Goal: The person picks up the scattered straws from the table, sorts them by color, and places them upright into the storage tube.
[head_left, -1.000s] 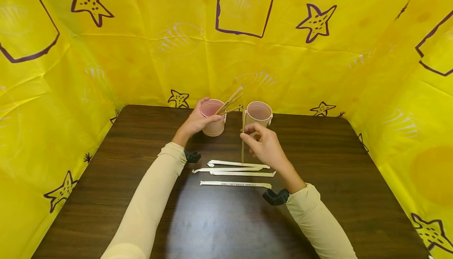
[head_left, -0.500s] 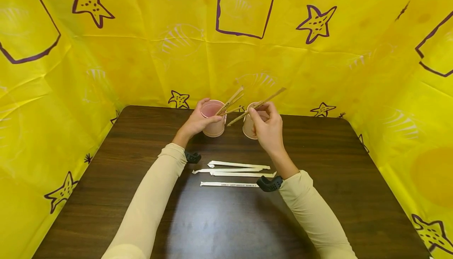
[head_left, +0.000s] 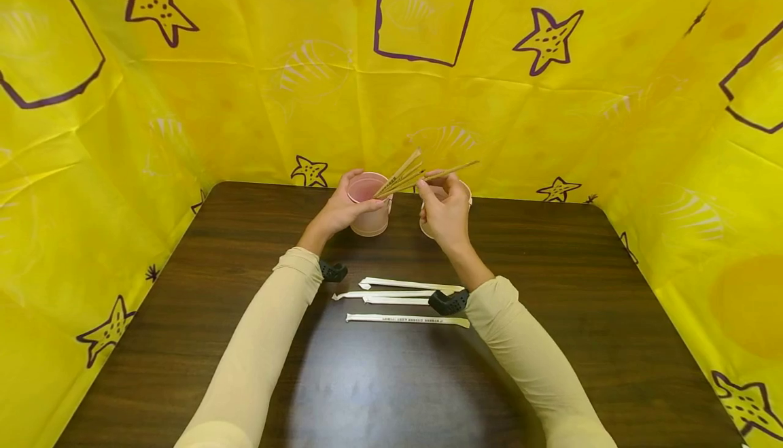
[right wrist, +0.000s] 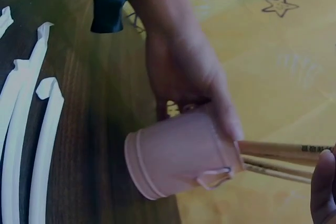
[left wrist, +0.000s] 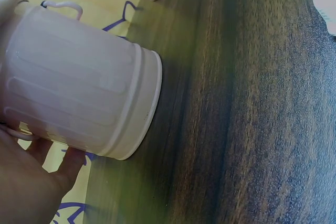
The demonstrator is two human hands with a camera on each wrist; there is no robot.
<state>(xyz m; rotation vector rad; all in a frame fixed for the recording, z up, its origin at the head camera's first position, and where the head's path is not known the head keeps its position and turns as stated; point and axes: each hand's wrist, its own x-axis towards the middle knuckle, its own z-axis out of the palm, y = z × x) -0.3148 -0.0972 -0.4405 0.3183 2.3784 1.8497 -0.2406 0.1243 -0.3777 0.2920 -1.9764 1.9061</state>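
My left hand [head_left: 338,210] grips a small pink bucket [head_left: 370,222] by its side, thumb along the front near the rim. Several brown, printed, paper-wrapped straws [head_left: 400,169] lean out of this bucket to the right. With thumb and fingers, my right hand [head_left: 446,213] pinches another brown wrapped straw [head_left: 463,166], tilted, its lower end pointing left among the leaning ones. Behind the right hand stands a second pink bucket [head_left: 468,196], mostly hidden. In the right wrist view, the left hand [right wrist: 184,66] is round the first bucket [right wrist: 178,150], and a right fingertip [right wrist: 324,187] shows at the edge.
Several white paper-wrapped straws [head_left: 397,319] lie on the dark wooden table [head_left: 245,257] in front of the buckets, partly under the right wrist in the head view. A yellow printed cloth [head_left: 342,115] hangs close behind the table's far edge and along both sides.
My right hand has moved up and left with the brown straw, tipping it from upright to a slant and bringing its end to the left bucket. The left hand and its bucket stay put.
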